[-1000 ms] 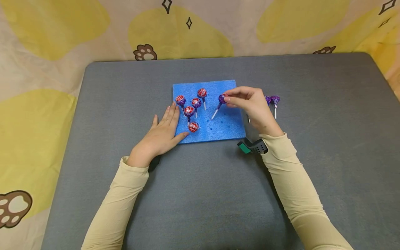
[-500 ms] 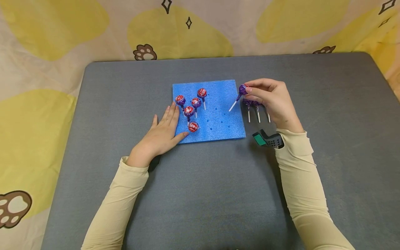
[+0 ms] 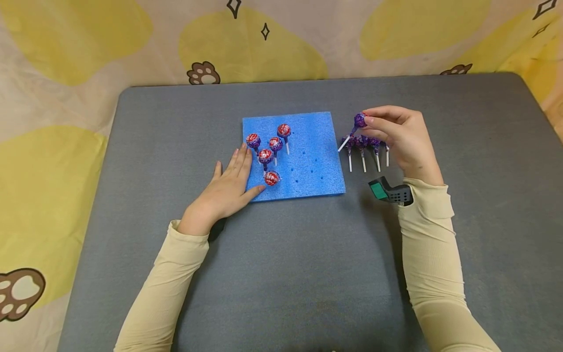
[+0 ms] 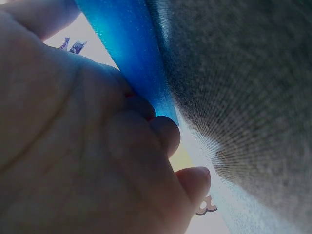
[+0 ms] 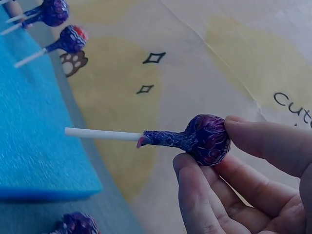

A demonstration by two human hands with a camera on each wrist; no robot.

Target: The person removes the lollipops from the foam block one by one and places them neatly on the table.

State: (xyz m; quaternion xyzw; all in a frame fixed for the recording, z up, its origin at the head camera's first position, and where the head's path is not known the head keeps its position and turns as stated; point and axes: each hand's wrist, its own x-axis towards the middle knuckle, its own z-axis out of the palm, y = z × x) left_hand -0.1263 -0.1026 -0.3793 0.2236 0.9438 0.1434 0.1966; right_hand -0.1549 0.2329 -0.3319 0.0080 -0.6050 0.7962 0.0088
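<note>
My left hand (image 3: pixel 224 193) lies with straight fingers against the left edge of a blue foam board (image 3: pixel 316 132), its thumb over the near corner. Several lollipops in purple and red wrappers, one of them a lollipop (image 3: pixel 284 130) at the back, stand stick-down in the board's left part. Past the board's right edge, my right hand (image 3: pixel 402 137) pinches a lollipop (image 5: pixel 209 140) by its wrapped head. Its white stick points down and left in the head view. Under that hand, a row of lollipops (image 3: pixel 362 142) lies on the table, partly hidden by the fingers.
Small holes dot the right part of the board. The grey table (image 3: pixel 281 274) reaches a patterned yellow and cream cloth (image 3: pixel 264 44) at the back and left. A black and green wrist device (image 3: pixel 389 191) hangs under the right wrist.
My right hand has carried the pinched lollipop from above the board to the right, over the lying row, which shows more now. The left hand has stayed in place.
</note>
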